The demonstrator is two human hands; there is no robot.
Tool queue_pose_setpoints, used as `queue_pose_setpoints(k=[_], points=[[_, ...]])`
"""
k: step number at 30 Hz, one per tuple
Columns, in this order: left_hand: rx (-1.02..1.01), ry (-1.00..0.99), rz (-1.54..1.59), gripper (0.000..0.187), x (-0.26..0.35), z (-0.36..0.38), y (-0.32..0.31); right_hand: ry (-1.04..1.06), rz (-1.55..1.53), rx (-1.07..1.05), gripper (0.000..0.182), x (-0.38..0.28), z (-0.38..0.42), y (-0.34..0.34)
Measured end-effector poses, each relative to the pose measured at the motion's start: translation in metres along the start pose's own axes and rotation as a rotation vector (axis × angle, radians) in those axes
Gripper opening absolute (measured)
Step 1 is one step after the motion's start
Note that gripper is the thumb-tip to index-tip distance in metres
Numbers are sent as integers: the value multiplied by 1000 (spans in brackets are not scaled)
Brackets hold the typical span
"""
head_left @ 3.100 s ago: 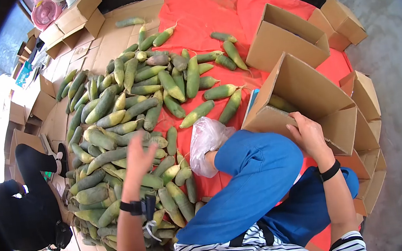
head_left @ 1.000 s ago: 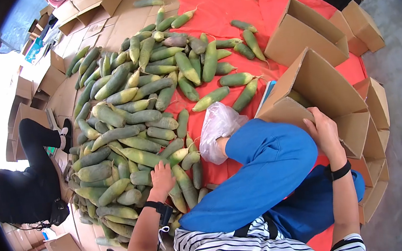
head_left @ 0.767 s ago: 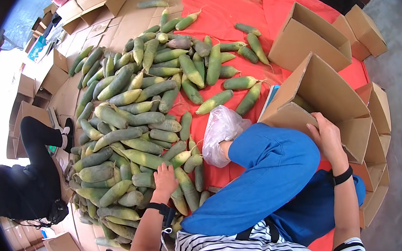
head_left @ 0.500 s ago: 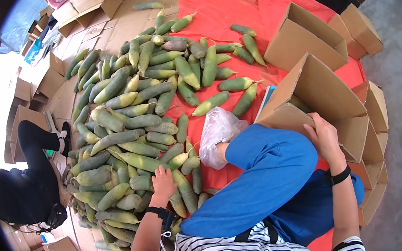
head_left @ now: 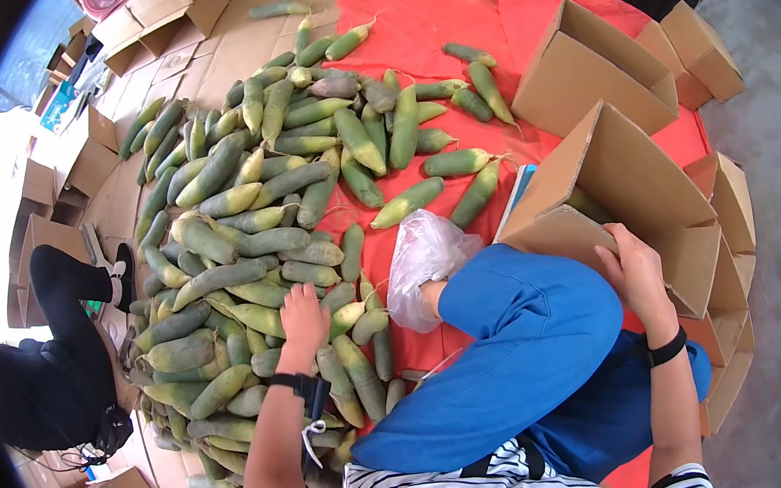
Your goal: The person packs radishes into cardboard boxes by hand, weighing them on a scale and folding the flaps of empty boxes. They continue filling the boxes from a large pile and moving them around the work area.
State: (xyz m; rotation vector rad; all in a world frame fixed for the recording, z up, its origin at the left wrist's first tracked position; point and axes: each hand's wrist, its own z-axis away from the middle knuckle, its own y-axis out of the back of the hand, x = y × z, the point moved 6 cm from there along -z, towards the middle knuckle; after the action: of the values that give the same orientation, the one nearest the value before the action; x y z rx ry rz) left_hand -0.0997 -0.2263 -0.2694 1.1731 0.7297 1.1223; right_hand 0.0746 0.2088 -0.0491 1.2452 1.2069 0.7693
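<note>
A large heap of green radishes (head_left: pixel 214 236) lies to the left of my bent leg. My left hand (head_left: pixel 304 321) rests palm down on a long green radish (head_left: pixel 258 317) near the heap's right side, its fingers stretched across the radish. An open cardboard box (head_left: pixel 636 175) tilts beside my knee, its mouth facing up and right. My right hand (head_left: pixel 635 268) grips the near edge of this box, with fingers over the cardboard. Inside the box, part of a green radish (head_left: pixel 588 205) shows; the rest of the contents is hidden.
Loose radishes lie on the red cloth (head_left: pixel 440 13). Another open box (head_left: pixel 589 73) stands beyond mine, and more boxes (head_left: pixel 720 189) line the right side. My plastic-wrapped foot (head_left: pixel 422 264) is beside the heap. A person in black (head_left: pixel 46 374) sits at the left.
My left hand has moved up and slightly left, from above the radishes onto the long radish. My right hand stays on the box edge. The view has shifted slightly.
</note>
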Motion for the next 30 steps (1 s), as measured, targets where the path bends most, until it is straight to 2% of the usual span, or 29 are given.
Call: queue_pose_setpoints(k=[2, 4, 5, 7, 8, 10, 11, 12, 14, 15, 19, 21, 23, 24, 25, 26, 27, 28, 29, 30], points=[[26, 17, -19, 53, 3, -27, 12, -20, -2, -14, 24, 0, -1, 0], [169, -31, -97, 52, 12, -53, 27, -31, -15, -12, 24, 0, -2, 0], [170, -33, -95, 52, 14, -65, 28, -32, -12, -11, 24, 0, -2, 1], [272, -107, -250, 50, 20, -86, 31, -69, -18, -44, 24, 0, -2, 0], [268, -108, -248, 50, 19, -97, 28, -70, -16, -47, 24, 0, -3, -1], [207, -95, -450, 49, 14, -115, 17, -76, -18, -47, 24, 0, -3, -1], [195, -81, -451, 42, 9, -122, 12, -77, -15, -52, 24, 0, -3, -1], [191, -81, -447, 42, 6, -128, 6, -73, -17, -49, 24, 0, -3, -1], [28, -24, -564, 34, 0, -135, -6, -65, -16, -49, 24, -1, -4, 0], [116, -53, -598, 26, 1, -134, -6, -64, -14, -47, 25, -1, -4, 0], [206, -116, -587, 24, -12, -143, -18, -61, -10, -45, 25, 0, -5, -1], [297, -162, -557, 13, -9, -137, -14, -63, -1, -45, 25, 2, -4, -1], [312, -140, -489, 11, -12, -126, -6, -86, 9, -39, 26, 5, -3, -4], [333, -162, -520, 13, -12, -114, 2, -52, 19, -28, 27, 4, -4, -5], [258, -205, -498, 16, -25, -112, -3, -35, 39, -16, 28, 6, -2, -4], [218, -194, -307, 20, -31, -102, 8, -7, 37, 18, 30, 7, -1, -4], [328, -313, -238, 32, -34, -81, 24, -4, 40, 25, 28, 10, 0, -6], [283, -255, -153, 49, -31, -59, 49, -22, 31, 10, 27, 11, 0, -6], [322, -170, 15, 60, -38, -41, 59, -33, 6, 20, 26, 12, 1, -5], [390, -155, 131, 59, -39, -25, 76, -33, -13, 47, 23, 13, 3, -7]])
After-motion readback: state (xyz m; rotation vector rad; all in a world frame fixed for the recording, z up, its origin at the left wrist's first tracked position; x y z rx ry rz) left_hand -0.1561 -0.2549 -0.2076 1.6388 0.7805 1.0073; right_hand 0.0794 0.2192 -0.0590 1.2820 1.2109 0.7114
